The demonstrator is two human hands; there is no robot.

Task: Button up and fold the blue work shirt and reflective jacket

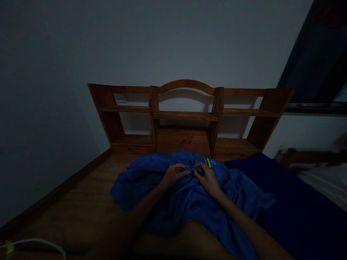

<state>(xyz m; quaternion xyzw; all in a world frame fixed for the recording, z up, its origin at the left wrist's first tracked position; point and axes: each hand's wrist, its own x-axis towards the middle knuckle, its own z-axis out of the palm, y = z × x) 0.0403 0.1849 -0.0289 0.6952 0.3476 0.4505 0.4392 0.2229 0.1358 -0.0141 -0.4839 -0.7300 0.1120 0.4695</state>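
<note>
A crumpled blue garment (pixel 189 195) with two yellow-green stripes and a white mark lies spread over the wooden surface. Near its upper middle, my left hand (pixel 175 175) pinches the cloth between thumb and fingers. Just to the right, my right hand (pixel 206 177) grips a small raised fold of the same garment, close to the stripes. The fingertips of both hands nearly meet. Dim light hides what detail, such as a button or seam, lies between them. Whether the garment is a shirt or a jacket, I cannot tell.
Behind the garment stands a wooden headboard (pixel 187 115) with open shelves. A dark blue cloth (pixel 292 209) covers the right side of the wooden surface (pixel 89 191). A pale cable (pixel 40 240) curves at the lower left. A dark curtain (pixel 311 54) hangs at the upper right.
</note>
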